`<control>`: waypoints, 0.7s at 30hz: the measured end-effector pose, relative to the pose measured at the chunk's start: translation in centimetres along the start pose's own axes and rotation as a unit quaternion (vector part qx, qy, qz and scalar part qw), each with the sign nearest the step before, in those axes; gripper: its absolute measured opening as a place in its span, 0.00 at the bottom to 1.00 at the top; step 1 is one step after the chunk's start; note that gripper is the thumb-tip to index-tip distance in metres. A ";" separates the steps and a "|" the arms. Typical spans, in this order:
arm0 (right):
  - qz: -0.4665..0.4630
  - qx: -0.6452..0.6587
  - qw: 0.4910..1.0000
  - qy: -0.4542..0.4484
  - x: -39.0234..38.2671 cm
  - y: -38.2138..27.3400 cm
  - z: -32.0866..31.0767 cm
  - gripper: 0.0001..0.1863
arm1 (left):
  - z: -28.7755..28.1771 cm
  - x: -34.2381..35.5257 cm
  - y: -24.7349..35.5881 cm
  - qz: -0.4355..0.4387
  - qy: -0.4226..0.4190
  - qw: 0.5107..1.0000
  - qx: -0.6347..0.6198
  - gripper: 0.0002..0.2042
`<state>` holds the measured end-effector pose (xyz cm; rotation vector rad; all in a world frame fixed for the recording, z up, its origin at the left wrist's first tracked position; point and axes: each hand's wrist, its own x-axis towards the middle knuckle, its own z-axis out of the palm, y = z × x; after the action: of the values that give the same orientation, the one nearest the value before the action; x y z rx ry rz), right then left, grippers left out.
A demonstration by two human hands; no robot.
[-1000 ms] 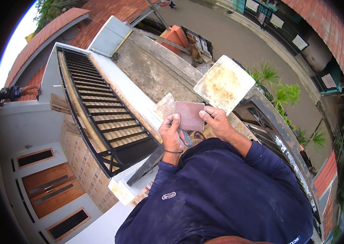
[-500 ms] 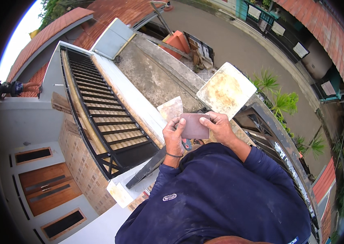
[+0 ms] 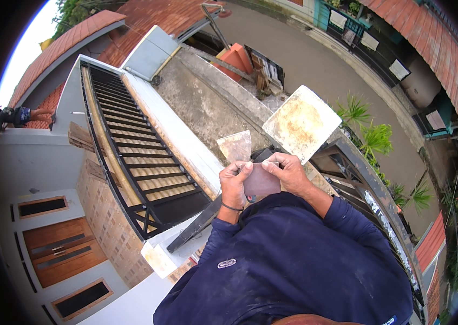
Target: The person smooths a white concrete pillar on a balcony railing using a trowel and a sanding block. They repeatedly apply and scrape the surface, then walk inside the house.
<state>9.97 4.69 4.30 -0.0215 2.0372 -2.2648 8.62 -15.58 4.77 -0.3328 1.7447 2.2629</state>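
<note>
My left hand (image 3: pixel 233 187) and my right hand (image 3: pixel 294 176) both grip a small reddish-brown square sheet (image 3: pixel 261 181), like sandpaper, thumbs on its upper face near the top corners and fingers curled behind. Just beyond my hands is a pale, stained flat piece (image 3: pixel 233 143); to its right sits a stained white square slab (image 3: pixel 300 118). A small red and teal object (image 3: pixel 251 199) peeks out below the sheet, mostly hidden.
A black barred railing (image 3: pixel 131 162) runs along the left beside a white ledge and a weathered concrete surface (image 3: pixel 191 97). A black metal fence (image 3: pixel 342 162) is at my right, above a street (image 3: pixel 359 86) with plants. Another person (image 3: pixel 23 115) is on a wall at far left.
My hands and the sheet have shifted down and slightly right in the view. The sheet's upper edge is now more covered by my fingers. The surroundings have shifted slightly with my head.
</note>
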 end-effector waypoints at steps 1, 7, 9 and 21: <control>0.003 -0.007 1.000 -0.002 0.0 0.1 0.0 0.13 | 0.1 -0.1 -0.1 -0.005 0.006 1.000 0.003 0.09; -0.009 -0.039 0.999 -0.001 -0.3 0.1 -0.2 0.13 | 0.0 -0.2 -0.8 0.005 0.023 1.000 0.000 0.10; -0.013 -0.059 0.998 -0.004 -0.3 0.1 -0.1 0.13 | -0.2 -0.2 -1.1 -0.001 0.021 1.000 -0.016 0.10; 0.036 0.060 0.997 -0.024 -0.8 1.2 1.0 0.12 | 0.4 -0.4 -0.6 0.022 0.046 0.997 -0.053 0.11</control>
<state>10.95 3.69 3.24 0.0062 1.8439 -2.3157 9.16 -15.07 4.43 -0.4308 1.6941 2.4124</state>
